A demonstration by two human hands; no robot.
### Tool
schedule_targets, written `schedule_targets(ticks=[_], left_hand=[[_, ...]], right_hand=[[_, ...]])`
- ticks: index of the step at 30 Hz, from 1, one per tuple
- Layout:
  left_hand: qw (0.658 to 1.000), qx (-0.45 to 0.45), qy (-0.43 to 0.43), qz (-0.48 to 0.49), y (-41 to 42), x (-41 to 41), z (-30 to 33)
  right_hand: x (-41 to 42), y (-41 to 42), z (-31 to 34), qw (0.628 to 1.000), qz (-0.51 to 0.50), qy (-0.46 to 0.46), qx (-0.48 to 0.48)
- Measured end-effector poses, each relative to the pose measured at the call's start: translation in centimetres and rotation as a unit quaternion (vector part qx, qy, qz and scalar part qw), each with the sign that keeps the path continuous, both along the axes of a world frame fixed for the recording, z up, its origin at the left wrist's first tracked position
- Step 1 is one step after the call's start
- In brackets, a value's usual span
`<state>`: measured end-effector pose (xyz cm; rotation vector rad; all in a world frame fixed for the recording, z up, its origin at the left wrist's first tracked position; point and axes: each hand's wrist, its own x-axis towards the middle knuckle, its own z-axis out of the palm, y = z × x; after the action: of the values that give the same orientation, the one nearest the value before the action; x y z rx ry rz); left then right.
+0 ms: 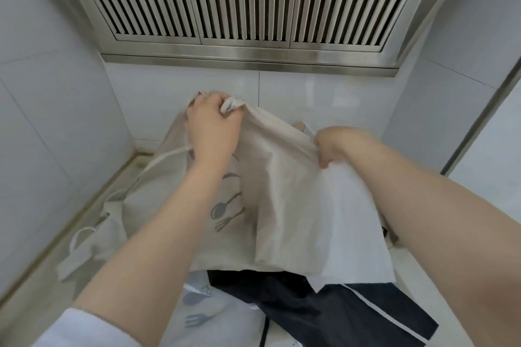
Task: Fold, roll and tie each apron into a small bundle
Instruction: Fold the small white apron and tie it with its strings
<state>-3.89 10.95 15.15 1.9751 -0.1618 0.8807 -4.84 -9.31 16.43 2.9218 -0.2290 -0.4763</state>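
The left hand point(210, 128) grips a bunched corner of the beige apron point(282, 191). The right hand point(335, 146) apparently pinches its opposite edge; the cloth hangs below both sets of fingers.

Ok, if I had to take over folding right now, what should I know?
Left hand grips a bunched top corner of the beige apron; right hand pinches its other edge, holding it up, spread.
A dark apron and a pale printed one lie loose on the counter below.
Done: no bundle visible.
Left: fold, roll and tie this apron, then the others.
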Motion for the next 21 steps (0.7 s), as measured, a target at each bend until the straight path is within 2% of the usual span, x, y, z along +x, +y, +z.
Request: schedule_targets(ticks=[2, 4, 5, 9, 10, 11, 12, 14, 15, 16, 19, 21], left_hand=[[0.994, 0.089, 0.061, 0.024, -0.6, 2.3, -2.0], [0.99, 0.105, 0.093, 0.033, -1.0, 3.8, -3.9], [0.989, 0.104, 0.098, 0.037, -1.1, 4.3, -4.7], [0.992, 0.091, 0.073, 0.048, -2.5, 6.7, -5.3], [0.989, 0.106, 0.078, 0.06, -3.3, 8.0, -5.5], [0.985, 0.125, 0.103, 0.066, -4.0, 8.8, -5.8], [0.977, 0.141, 0.152, 0.061, -4.8, 9.6, -6.4], [0.958, 0.16, 0.236, 0.021, -6.2, 10.4, -8.2], [0.953, 0.169, 0.252, -0.002, -6.6, 10.4, -9.2], [0.949, 0.181, 0.258, -0.021, -6.6, 10.3, -10.5], [0.929, 0.234, 0.269, -0.095, -5.1, 9.2, -14.4], [0.917, 0.272, 0.234, -0.172, -3.8, 8.0, -16.3]], right_hand=[[0.6, -0.7, -1.5, 0.996, -0.017, -0.074, -0.047], [1.4, -1.6, -3.2, 0.993, -0.014, -0.081, -0.081], [1.9, -2.0, -3.8, 0.995, -0.006, -0.057, -0.087], [4.9, -4.3, -3.8, 0.988, -0.021, 0.148, -0.048], [6.1, -4.8, -3.6, 0.987, -0.028, 0.145, -0.057], [7.1, -5.3, -3.6, 0.993, -0.027, 0.096, -0.058], [8.5, -5.8, -3.9, 0.998, -0.029, 0.009, -0.048], [10.7, -6.1, -4.9, 0.981, -0.036, -0.19, -0.009], [11.5, -6.1, -5.6, 0.969, -0.019, -0.246, 0.022], [12.2, -6.0, -6.6, 0.963, 0.011, -0.264, 0.054], [12.6, -5.1, -10.9, 0.955, 0.088, -0.23, 0.164], [11.6, -4.7, -13.6, 0.939, 0.146, -0.2, 0.237]])
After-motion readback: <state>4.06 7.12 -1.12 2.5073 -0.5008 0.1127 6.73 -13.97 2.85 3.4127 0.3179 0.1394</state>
